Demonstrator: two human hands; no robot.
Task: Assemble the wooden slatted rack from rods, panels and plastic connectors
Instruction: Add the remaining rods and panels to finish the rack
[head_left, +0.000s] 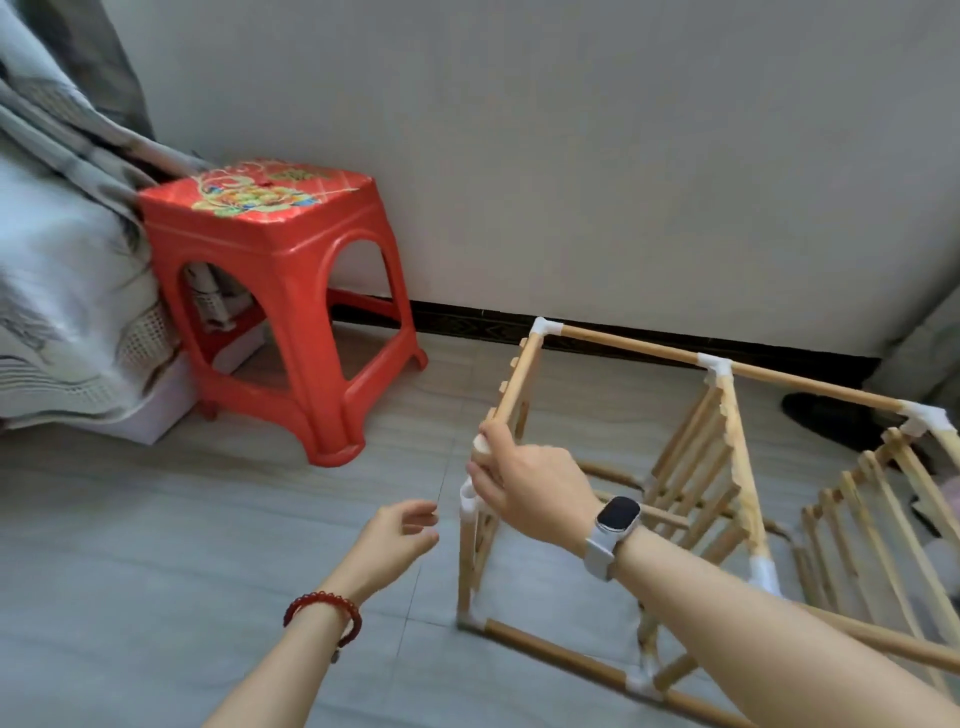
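A grey tiled floor (156, 545) is carrying everything here. The wooden rack (675, 493) is standing on it to the right of the red stool (280, 291), well apart from it. The stool is sitting near the wall, just beside a draped bed (57, 312) on its left. Beyond the rack, a dark shape (826, 418), possibly a shoe, is lying by the skirting.
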